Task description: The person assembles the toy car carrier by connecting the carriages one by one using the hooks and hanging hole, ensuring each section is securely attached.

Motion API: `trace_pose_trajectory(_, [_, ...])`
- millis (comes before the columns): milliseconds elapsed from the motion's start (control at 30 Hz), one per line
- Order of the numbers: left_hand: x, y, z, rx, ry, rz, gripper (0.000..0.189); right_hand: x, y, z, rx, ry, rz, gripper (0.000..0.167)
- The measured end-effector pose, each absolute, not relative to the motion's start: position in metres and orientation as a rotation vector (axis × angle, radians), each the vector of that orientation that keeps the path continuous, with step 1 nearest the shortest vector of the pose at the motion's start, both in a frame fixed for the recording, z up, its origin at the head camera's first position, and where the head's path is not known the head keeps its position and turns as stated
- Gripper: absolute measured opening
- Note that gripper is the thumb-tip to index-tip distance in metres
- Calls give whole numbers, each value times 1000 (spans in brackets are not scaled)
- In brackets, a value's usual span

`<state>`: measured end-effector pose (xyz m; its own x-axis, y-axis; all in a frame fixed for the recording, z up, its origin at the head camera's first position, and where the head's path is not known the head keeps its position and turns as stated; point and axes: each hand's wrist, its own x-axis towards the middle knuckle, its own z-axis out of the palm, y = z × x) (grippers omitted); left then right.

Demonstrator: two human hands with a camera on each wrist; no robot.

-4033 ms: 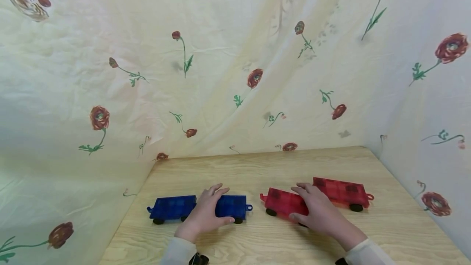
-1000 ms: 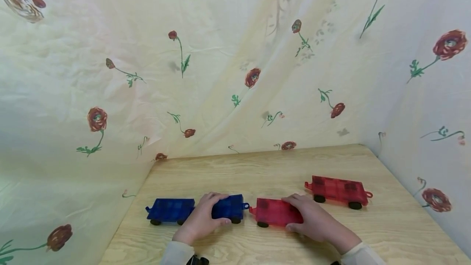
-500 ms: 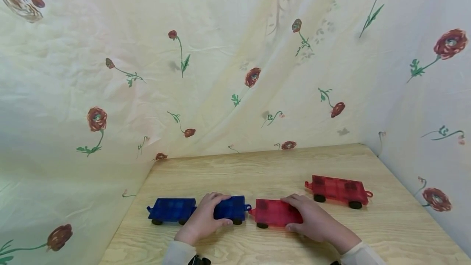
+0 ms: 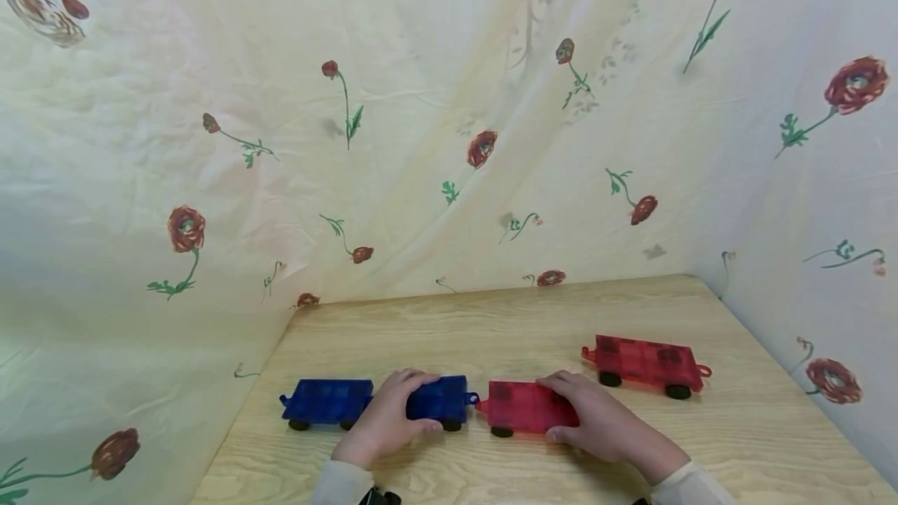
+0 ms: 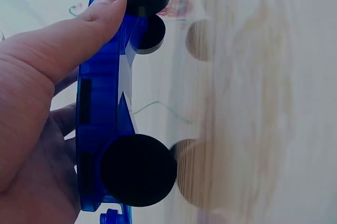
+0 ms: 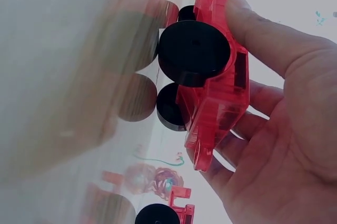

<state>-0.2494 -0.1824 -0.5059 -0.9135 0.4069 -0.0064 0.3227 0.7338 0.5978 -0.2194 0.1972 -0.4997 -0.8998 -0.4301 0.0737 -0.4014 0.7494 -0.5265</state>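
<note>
My left hand (image 4: 387, 421) holds a translucent blue toy train car (image 4: 442, 398) by its long sides. The thumb (image 5: 105, 3) lies along one side of it in the left wrist view. Just behind, to the left, stands a second blue car (image 4: 328, 400); the hand hides where the two meet. My right hand (image 4: 599, 421) grips a red train car (image 4: 515, 404), thumb on its near side and fingers on the far side. The red car's hook meets the blue car's ring between the hands; whether they are linked is too small to tell.
Another red car (image 4: 645, 363) stands apart, behind and to the right of my right hand. All the cars are on a light wooden table (image 4: 435, 326). A flowered cloth (image 4: 421, 139) rises at the back and both sides.
Over four seconds the right hand has brought the red car left and nearer, away from the other red car, up to the blue car's ring. In the last half second almost nothing has moved.
</note>
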Motion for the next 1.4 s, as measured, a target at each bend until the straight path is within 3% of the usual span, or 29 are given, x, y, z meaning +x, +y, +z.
trace_pose_trajectory(1400, [-245,-175,-503,622,2803,942,78,-223,199,-503,-703,2852,-915,72])
